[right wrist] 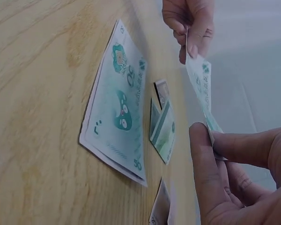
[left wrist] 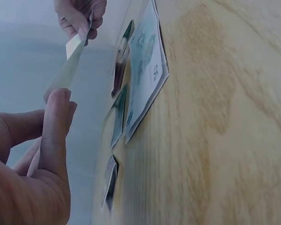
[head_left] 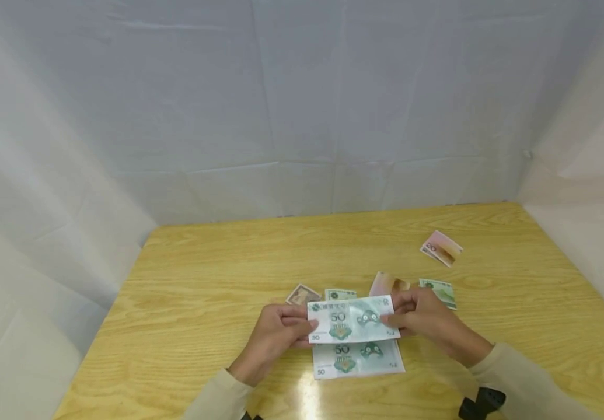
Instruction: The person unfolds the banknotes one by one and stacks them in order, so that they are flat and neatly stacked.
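Between both hands a white and green 50 play banknote is stretched out flat, raised above the table. My left hand pinches its left end, thumb on the printed face. At the other end my right hand pinches it the same way. Below lies a small stack of similar 50 notes, partly covered by the held one in the head view. In the right wrist view this stack shows whole, with a cartoon face printed on top.
Behind the hands lie folded notes: a brown one, a green one, a pinkish-brown one and another green one. Farther back right is a folded pink 20 note. White sheeting surrounds the wooden table.
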A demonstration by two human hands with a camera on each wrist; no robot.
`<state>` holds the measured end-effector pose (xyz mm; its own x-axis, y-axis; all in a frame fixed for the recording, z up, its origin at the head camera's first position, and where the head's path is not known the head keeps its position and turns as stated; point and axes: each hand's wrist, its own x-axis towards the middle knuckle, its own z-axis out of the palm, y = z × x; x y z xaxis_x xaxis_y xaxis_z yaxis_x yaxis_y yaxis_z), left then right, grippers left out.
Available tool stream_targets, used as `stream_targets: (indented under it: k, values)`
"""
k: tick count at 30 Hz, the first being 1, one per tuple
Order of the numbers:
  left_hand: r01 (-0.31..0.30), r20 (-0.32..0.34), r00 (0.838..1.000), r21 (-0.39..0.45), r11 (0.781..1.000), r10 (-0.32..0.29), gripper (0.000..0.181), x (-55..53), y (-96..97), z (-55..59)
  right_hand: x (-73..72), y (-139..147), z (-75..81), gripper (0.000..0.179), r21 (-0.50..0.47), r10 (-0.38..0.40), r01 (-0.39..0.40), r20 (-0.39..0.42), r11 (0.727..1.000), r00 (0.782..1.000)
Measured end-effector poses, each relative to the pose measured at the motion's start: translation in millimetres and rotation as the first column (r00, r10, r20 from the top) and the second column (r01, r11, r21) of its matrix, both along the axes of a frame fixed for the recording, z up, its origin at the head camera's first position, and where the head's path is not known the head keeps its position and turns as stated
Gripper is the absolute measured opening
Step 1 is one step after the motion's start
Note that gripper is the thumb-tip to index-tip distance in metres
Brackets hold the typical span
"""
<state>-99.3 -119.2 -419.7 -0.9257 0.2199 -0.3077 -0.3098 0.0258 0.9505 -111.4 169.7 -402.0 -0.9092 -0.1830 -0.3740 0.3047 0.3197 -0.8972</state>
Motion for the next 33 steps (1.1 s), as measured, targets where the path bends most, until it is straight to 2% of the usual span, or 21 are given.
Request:
stream_targets:
  k: [6,11,15,19,24,33]
  values:
    - [0.067,-0.003,0.998,-0.062,0.996,-0.067,0.024,4.3,0.5,-6.9,4.5,10,-13.6,0.021,-0.016,0.103,-0.103,-0.003,0.995,0.995]
    - [0.111,-0.005,0.994,-0.121,0.986,-0.113,0.025,8.6,1.9,-12.5,9.9,11,-23.2,0.021,0.057,0.134,-0.132,-0.028,0.990,0.991]
    - [0.144,-0.002,0.989,-0.183,0.972,-0.147,0.024,10.5,3.7,-12.4,13.5,10,-27.8,0.020,0.099,0.158,-0.152,-0.050,0.983,0.986]
    - [0.169,-0.009,0.984,-0.278,0.946,-0.179,0.019,11.1,5.7,-11.8,14.7,10,-32.7,0.021,0.115,0.187,-0.178,-0.074,0.977,0.980]
    - [0.192,-0.025,0.976,-0.357,0.914,-0.214,0.014,11.0,8.0,-11.4,15.6,7,-37.0,0.022,0.176,0.198,-0.181,-0.085,0.968,0.976]
    - [0.210,-0.048,0.963,-0.481,0.851,-0.265,0.020,9.1,7.3,-14.0,15.4,8,-37.8,0.029,0.227,0.197,-0.172,-0.093,0.959,0.976]
